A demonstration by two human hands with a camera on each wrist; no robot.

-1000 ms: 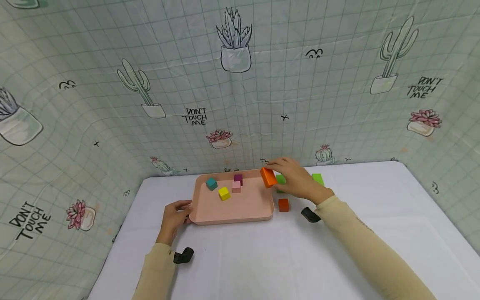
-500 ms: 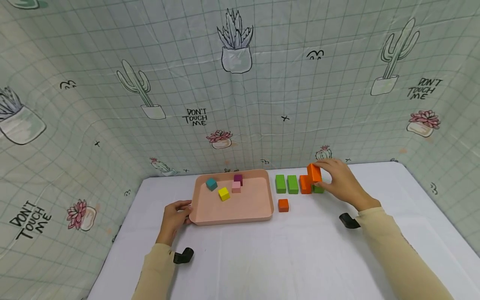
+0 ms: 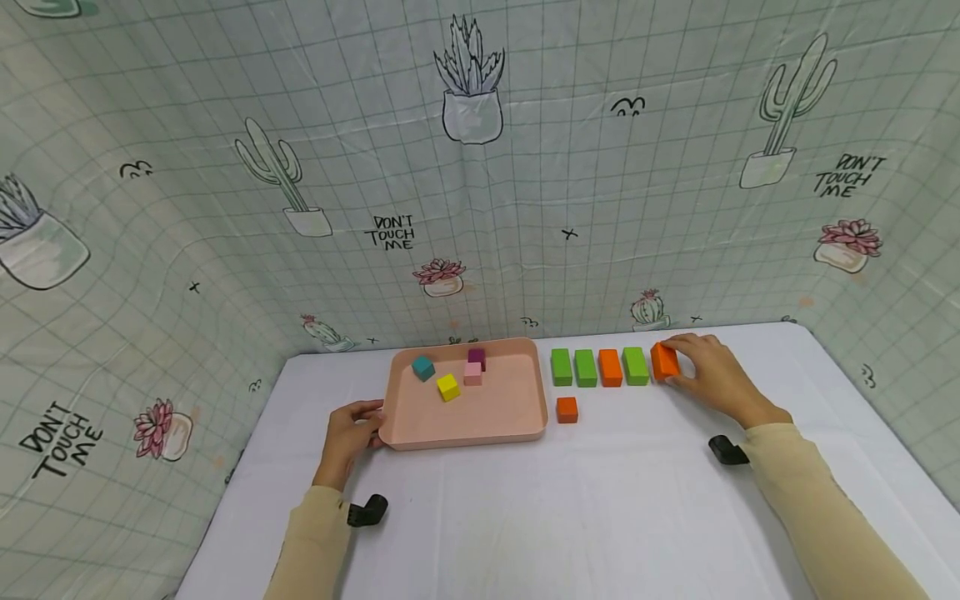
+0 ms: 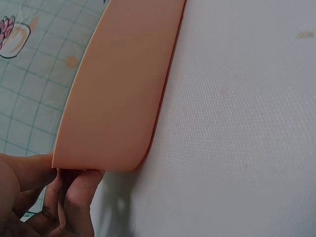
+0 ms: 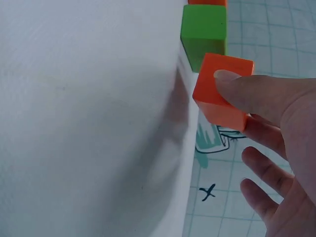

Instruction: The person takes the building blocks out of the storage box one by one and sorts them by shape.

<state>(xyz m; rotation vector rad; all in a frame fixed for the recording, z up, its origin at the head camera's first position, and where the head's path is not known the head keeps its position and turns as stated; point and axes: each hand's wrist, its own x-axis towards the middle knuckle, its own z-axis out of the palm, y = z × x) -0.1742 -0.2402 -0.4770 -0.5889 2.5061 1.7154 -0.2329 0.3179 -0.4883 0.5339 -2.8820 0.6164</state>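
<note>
Orange block [image 3: 663, 363], pinched by the right grip [image 3: 718, 372], is held slightly askew just beside a green block [image 3: 635, 367] to that grip's left; desk [image 3: 540, 521] contact is unclear. Lining up seems the step; next likely calls for squaring, then release. The left grip [image 3: 347, 432] holds the tray's edge [image 3: 386, 417].

A makeshift, closed-in spot, it seemed, though home or lab I could not tell: a grid-patterned curtain [image 3: 360, 158] printed with potted cactuses [image 3: 279, 172] hung round the back and sides of a white-covered table [image 3: 510, 517]
</note>
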